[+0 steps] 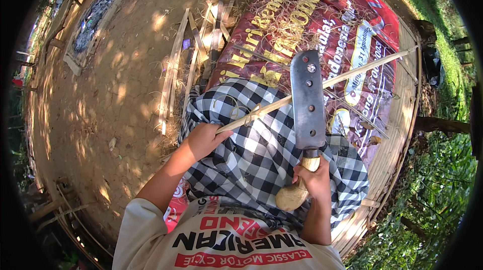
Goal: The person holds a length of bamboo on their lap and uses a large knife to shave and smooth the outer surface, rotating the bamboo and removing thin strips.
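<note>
My left hand [204, 141] is closed round the near end of a long, pale bamboo strip [359, 70]. The strip slants up to the right across my lap, and thin curled shavings cling to it near that hand. In my right hand [315, 174] is a cleaver-like knife [308, 101], gripped by its thick wooden handle. Its broad dark blade has several round holes and points away from me. The blade lies across the strip and hides part of it; whether the two touch I cannot tell. A black-and-white checked cloth [261, 141] covers my lap.
Beyond my lap lies a dark red printed banner [251, 43], strewn with curly shavings [289, 16]. Several split bamboo pieces [173, 76] rest on the dirt ground to the left. An ash-filled fire pit [93, 21] is at the far left. Bamboo slats [402, 114] edge the right side.
</note>
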A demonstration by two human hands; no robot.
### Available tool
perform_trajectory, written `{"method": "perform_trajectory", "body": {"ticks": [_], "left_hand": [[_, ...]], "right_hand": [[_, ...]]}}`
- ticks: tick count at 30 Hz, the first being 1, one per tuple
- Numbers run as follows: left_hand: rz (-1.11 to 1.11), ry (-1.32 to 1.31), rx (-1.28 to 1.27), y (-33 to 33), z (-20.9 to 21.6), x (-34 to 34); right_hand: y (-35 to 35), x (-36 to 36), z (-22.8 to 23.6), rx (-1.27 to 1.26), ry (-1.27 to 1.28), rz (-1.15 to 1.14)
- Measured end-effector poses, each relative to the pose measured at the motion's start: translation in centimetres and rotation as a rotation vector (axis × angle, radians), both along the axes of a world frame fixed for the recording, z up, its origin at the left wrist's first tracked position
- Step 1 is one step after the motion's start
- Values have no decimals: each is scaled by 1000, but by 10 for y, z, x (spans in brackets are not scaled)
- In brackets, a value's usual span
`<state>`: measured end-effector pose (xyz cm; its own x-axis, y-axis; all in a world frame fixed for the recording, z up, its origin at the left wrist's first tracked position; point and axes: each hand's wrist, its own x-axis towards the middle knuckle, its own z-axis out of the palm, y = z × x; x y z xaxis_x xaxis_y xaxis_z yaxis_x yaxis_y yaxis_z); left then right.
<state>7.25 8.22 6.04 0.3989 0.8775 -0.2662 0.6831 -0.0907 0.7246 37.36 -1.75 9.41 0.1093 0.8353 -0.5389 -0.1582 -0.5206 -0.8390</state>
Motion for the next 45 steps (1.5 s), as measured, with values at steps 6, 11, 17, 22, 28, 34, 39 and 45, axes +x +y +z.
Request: {"method": "perform_trajectory", "body": {"ticks": [6,11,17,22,28,34,39,45], "left_hand": [[-44,147,44,-3,3,0],[-15,107,22,0,9,7],[-29,159,43,-5,3,2],[15,103,46,-7,8,5],[-26,231,113,-7,4,4],[27,102,53,-7,7,7],[9,138,33,-3,6,5],[-13,-88,-197,11,-2,-7]], "right_hand": [[-7,-8,4,-50,-54,266],[-12,-11,-5,-28,109,179],[-23,-18,-12,-189,445,150],[-13,-3,-3,5,205,-1],[-8,-7,2,-92,-53,329],[-7,7,0,-56,159,17],[-8,10,6,-33,-7,66],[-18,-6,2,-4,8,138]]}}
